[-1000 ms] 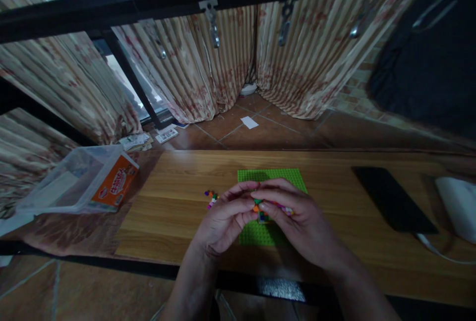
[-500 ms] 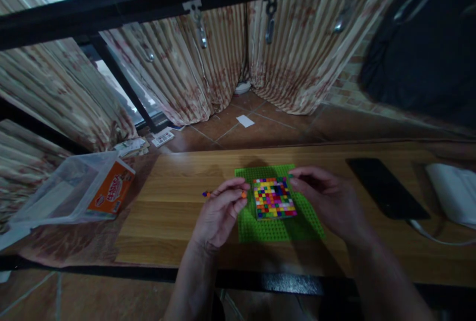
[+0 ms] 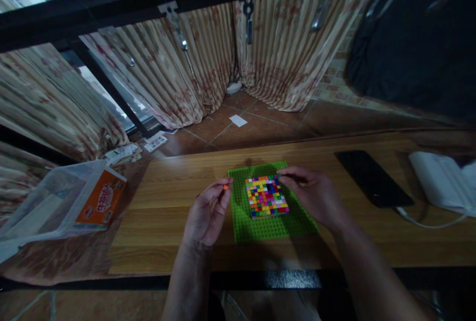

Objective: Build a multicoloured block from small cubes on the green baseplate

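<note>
A green studded baseplate [image 3: 267, 224] lies flat on the wooden table [image 3: 167, 222]. On it sits a square block of small multicoloured bricks [image 3: 266, 195]. My left hand [image 3: 206, 212] is just left of the plate and pinches a tiny orange brick [image 3: 225, 187] between thumb and fingertips. My right hand [image 3: 316, 197] rests on the plate's right side, its fingertips touching the top right corner of the coloured block. A few loose bricks behind my left hand are almost hidden.
A black phone [image 3: 372, 178] lies at the right with a white cable [image 3: 427, 222] leading toward a white box [image 3: 442, 182]. A clear plastic bin with an orange label [image 3: 67, 199] rests at the left on a patterned cloth. Striped curtains hang behind the table.
My hands, closed together over the block a second ago, have parted. The coloured block now lies uncovered on the plate. My left hand drew away left with an orange brick.
</note>
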The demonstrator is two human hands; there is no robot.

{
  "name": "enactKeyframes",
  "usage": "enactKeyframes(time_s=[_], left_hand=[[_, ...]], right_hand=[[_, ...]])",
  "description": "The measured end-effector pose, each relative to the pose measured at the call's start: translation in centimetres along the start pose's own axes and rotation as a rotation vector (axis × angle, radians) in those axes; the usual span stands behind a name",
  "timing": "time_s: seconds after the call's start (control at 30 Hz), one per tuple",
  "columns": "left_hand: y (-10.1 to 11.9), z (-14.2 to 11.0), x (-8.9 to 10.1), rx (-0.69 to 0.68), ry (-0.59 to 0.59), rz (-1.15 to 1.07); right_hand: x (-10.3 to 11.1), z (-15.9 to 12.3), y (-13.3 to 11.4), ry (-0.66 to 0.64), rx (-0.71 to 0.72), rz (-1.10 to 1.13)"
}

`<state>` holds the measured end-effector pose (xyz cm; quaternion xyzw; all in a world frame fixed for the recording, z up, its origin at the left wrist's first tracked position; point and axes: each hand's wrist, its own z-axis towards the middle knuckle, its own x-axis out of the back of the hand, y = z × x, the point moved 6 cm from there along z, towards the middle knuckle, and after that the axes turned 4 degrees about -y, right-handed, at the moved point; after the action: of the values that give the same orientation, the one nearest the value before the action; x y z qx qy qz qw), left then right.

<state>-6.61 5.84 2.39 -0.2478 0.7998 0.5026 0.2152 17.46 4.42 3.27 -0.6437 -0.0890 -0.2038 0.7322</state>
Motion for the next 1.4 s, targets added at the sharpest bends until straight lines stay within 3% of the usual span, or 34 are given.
enactKeyframes(time_s=[0.13,0.4,0.77,1.4], left_hand=[[0.1,0.0,-0.1,0.005,0.011,0.017],[0.2,0.0,0.2,-0.025,0.014,0.038],[0.1,0.1,0.5,-0.033,0.030,0.051],[0.2,0.2,0.5,-0.047,0.010,0.038]], right_hand=[[-0.4,0.1,-0.6,-0.031,0.089,-0.023],[-1.5,0.4,0.7,-0.021,0.042,0.052],[-2.7,0.5,1.9,-0.063,-0.250,0.392],[-2.3,0.9,2.2,-0.041,-0.227,0.356]])
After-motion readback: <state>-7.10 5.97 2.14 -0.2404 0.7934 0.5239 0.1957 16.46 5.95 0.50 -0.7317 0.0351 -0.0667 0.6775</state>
